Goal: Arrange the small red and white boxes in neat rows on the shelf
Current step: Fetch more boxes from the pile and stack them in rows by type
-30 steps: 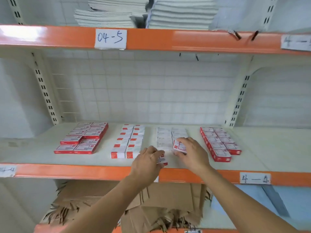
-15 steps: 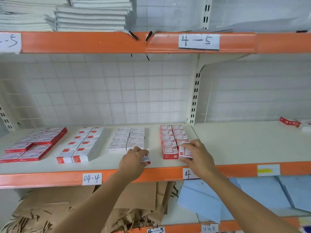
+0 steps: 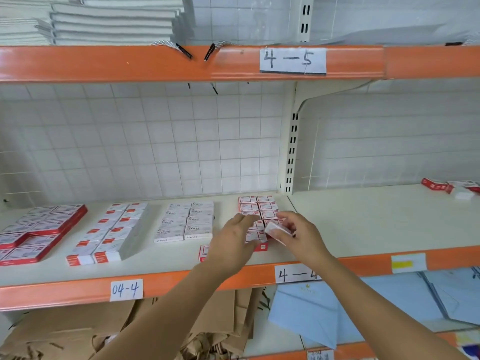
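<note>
Just left of our right hand point(image 3: 298, 235), which pinches a small box point(image 3: 276, 229), our left hand point(image 3: 231, 242) hovers, fingers relaxed, holding nothing.

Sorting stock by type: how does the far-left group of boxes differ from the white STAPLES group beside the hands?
The far-left group has red sides and red-bordered lids; the STAPLES group is nearly all white. The far-left group sits skewed to the shelf edge; the STAPLES group sits nearly square. Both lie flat in two columns.

Small red and white cardboard boxes point(image 3: 259, 207) lie flat in double rows on the cream shelf point(image 3: 363, 222); one tilted box point(image 3: 275, 228) sits lifted above the front.
</note>
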